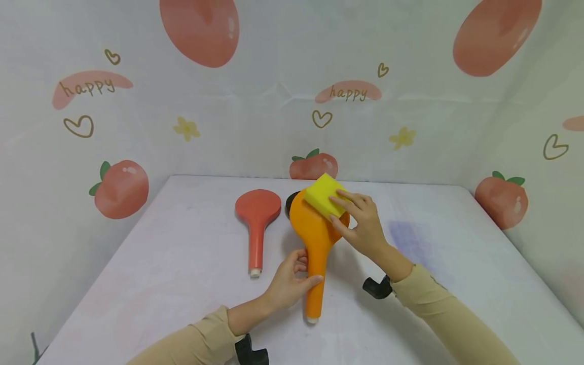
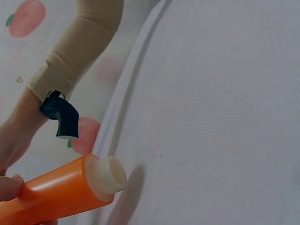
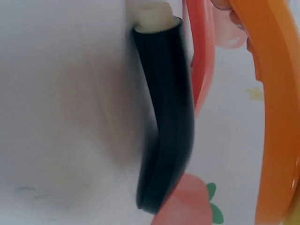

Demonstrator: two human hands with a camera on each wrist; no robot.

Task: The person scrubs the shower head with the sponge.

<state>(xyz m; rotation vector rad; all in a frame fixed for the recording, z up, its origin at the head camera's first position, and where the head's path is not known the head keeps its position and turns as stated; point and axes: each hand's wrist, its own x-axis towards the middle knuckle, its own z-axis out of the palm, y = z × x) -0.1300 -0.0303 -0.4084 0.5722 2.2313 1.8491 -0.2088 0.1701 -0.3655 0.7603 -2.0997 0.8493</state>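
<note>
In the head view my left hand (image 1: pixel 287 281) grips the handle of an orange shower head (image 1: pixel 315 243), held tilted above the table. Its pale threaded end (image 2: pixel 111 174) shows close up in the left wrist view. With fingertips and thumb, my right hand (image 1: pixel 365 225) holds a yellow sponge (image 1: pixel 323 195) against the upper part of the round head. A black shower head (image 3: pixel 168 84) lies behind the orange one, which hides most of it in the head view. To the left, a red shower head (image 1: pixel 258 208) lies on the table, handle toward me.
The white table (image 1: pixel 182 253) is covered with cloth and backed by a printed curtain (image 1: pixel 255 137) with peaches and hearts. Black wrist mounts (image 1: pixel 377 288) hang below both sleeves. A bluish stain (image 1: pixel 408 243) marks the cloth at right.
</note>
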